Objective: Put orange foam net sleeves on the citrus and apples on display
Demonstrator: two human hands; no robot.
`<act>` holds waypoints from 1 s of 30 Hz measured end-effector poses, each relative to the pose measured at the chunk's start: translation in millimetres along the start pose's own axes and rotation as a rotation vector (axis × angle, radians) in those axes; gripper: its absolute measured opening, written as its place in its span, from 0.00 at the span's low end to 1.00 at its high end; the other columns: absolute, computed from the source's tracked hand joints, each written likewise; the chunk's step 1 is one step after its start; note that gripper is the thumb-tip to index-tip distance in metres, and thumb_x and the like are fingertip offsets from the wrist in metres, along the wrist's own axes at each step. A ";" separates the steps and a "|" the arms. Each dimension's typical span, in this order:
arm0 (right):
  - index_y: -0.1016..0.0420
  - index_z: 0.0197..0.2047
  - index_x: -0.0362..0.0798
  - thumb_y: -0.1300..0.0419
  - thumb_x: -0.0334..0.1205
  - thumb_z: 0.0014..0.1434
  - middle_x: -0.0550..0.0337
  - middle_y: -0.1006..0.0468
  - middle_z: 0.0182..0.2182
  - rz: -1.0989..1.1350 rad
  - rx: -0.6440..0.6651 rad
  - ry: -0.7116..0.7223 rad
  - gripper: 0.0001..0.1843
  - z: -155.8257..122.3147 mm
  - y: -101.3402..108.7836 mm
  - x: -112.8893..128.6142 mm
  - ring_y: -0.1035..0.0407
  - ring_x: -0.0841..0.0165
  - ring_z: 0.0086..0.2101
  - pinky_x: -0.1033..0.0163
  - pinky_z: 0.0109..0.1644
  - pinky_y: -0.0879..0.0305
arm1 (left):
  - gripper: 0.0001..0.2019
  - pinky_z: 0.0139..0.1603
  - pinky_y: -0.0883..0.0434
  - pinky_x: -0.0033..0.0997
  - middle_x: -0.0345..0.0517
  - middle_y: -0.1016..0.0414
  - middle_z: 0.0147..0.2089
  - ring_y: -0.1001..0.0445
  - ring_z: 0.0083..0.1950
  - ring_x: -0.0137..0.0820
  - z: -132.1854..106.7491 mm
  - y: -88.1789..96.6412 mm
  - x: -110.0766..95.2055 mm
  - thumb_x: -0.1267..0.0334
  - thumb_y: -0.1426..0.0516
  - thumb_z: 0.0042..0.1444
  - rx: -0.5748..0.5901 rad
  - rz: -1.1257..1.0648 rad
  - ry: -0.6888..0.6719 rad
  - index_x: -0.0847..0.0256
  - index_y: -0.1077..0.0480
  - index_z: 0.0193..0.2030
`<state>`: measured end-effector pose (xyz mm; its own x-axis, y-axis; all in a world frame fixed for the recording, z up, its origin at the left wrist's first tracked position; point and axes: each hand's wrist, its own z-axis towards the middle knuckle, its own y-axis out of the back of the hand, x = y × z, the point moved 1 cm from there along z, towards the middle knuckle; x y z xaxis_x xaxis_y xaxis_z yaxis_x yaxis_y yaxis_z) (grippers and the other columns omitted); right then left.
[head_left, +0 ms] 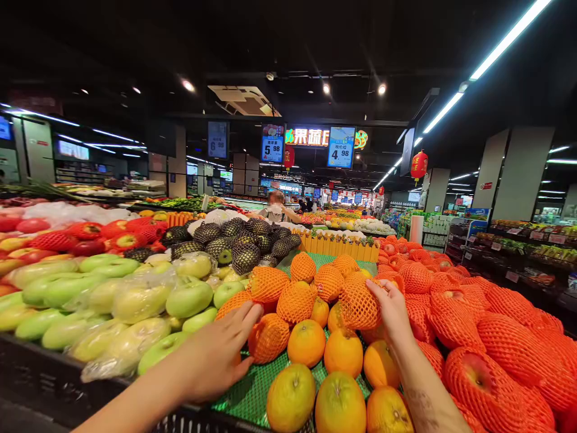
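Observation:
In my right hand (388, 310) is an orange in an orange foam net (359, 302), gripped at its right side by thumb and fingers above the pile. My left hand (225, 352) reaches over the left edge of the oranges, fingers stretched and thumb apart. A bit of orange shows between that thumb and forefinger; what lies under the palm is hidden. Right by its fingertips is another netted orange (269, 338). Bare oranges (340, 403) sit in front, on a green mesh liner (246, 394), with more netted oranges (296, 302) behind.
Green apples (189, 299), some in clear plastic, lie to the left. Dark-netted fruit (246, 252) is heaped behind. Red-netted apples (480, 379) fill the right. A small yellow fence (340, 245) stands behind the oranges. Price screens (341, 147) hang overhead. A person (276, 207) is farther back.

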<state>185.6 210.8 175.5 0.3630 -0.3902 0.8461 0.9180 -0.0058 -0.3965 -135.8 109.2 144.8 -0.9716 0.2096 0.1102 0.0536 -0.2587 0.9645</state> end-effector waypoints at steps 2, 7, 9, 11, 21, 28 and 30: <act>0.32 0.28 0.49 0.20 0.55 0.31 0.66 0.26 0.21 0.012 -0.002 -0.029 0.31 0.3 1.1 0.6 0.34 0.69 0.24 0.65 0.29 0.38 | 0.40 0.75 0.46 0.49 0.67 0.56 0.76 0.53 0.77 0.50 18.1 9.8 -21.0 0.61 0.44 0.57 0.096 0.051 -0.029 0.75 0.48 0.74; 0.33 0.27 0.48 0.20 0.56 0.29 0.65 0.27 0.21 0.004 -0.015 -0.028 0.32 2.0 2.7 2.9 0.35 0.70 0.24 0.65 0.29 0.40 | 0.45 0.74 0.42 0.49 0.77 0.59 0.76 0.48 0.75 0.56 45.5 12.1 -46.4 0.64 0.40 0.54 0.141 0.096 -0.009 0.79 0.54 0.75; 0.32 0.27 0.48 0.20 0.56 0.29 0.65 0.27 0.22 0.000 -0.019 -0.016 0.32 2.6 2.5 2.9 0.34 0.69 0.25 0.64 0.30 0.40 | 0.45 0.68 0.34 0.50 0.78 0.59 0.76 0.37 0.70 0.57 46.1 8.6 -45.7 0.63 0.40 0.56 0.133 0.064 0.016 0.78 0.55 0.75; 0.32 0.27 0.48 0.20 0.56 0.29 0.65 0.27 0.22 -0.002 -0.025 -0.018 0.32 3.1 2.2 2.0 0.34 0.68 0.25 0.64 0.30 0.39 | 0.42 0.63 0.29 0.50 0.76 0.57 0.76 0.31 0.65 0.55 46.3 7.5 -41.0 0.66 0.43 0.57 0.119 0.041 0.026 0.76 0.55 0.76; 0.33 0.26 0.48 0.22 0.57 0.29 0.68 0.31 0.20 -0.040 -0.082 0.022 0.32 8.5 10.8 6.0 0.38 0.70 0.24 0.65 0.30 0.44 | 0.42 0.55 0.26 0.52 0.69 0.34 0.63 0.25 0.56 0.56 91.4 19.5 -58.9 0.48 0.41 0.61 -0.143 -0.041 0.127 0.70 0.50 0.74; 0.34 0.25 0.49 0.26 0.55 0.31 0.67 0.30 0.21 -0.001 -0.171 0.113 0.27 13.6 18.1 11.5 0.38 0.69 0.26 0.65 0.31 0.45 | 0.41 0.46 0.24 0.48 0.67 0.30 0.58 0.22 0.48 0.55 95.6 12.7 -66.6 0.52 0.40 0.53 -0.241 0.022 0.122 0.75 0.42 0.68; 0.35 0.24 0.49 0.27 0.55 0.31 0.68 0.32 0.19 -0.028 -0.198 0.116 0.26 14.1 17.6 10.4 0.41 0.70 0.24 0.65 0.29 0.48 | 0.43 0.47 0.24 0.48 0.68 0.31 0.61 0.22 0.50 0.55 91.0 15.7 -63.0 0.53 0.41 0.52 -0.275 0.001 0.133 0.75 0.46 0.70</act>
<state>207.8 219.6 182.4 0.3064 -0.4904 0.8159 0.8741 -0.1945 -0.4452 -52.8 177.7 174.8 -0.9941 0.0889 0.0615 0.0079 -0.5080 0.8613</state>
